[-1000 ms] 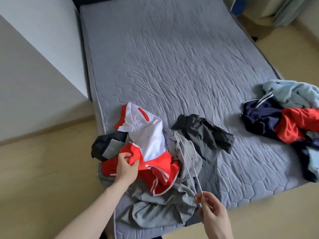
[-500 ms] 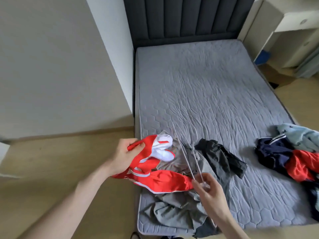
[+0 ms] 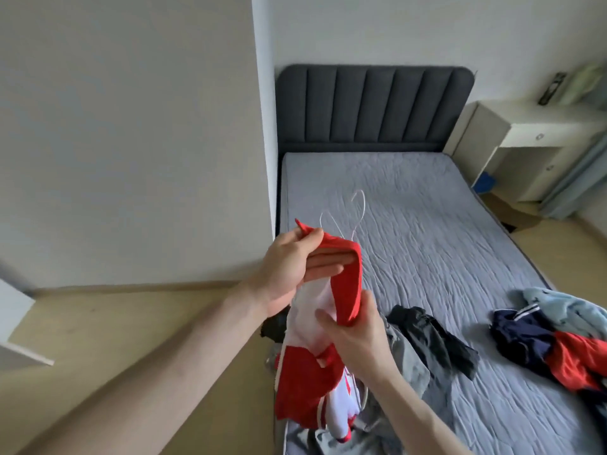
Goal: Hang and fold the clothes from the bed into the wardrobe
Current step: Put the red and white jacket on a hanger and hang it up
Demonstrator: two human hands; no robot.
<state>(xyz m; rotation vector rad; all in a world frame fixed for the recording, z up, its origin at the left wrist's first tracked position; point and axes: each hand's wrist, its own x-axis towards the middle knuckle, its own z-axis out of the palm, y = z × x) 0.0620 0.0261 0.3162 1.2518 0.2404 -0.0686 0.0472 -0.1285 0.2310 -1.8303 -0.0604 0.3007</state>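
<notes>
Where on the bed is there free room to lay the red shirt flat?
Free: the mattress from the headboard down to the black garment. Crowded: the near-left corner under the grey clothes and the near-right edge with the navy, red and blue pile.

A dark grey padded headboard [image 3: 374,108] with upright channels is set against a white wall [image 3: 131,126]. A cream bedside cabinet [image 3: 525,139] is placed to the right, a small blue object [image 3: 485,183] on the floor beside it. Light wooden flooring [image 3: 98,323] is seen at the left, and a pale curtain [image 3: 578,178] at the far right.
</notes>
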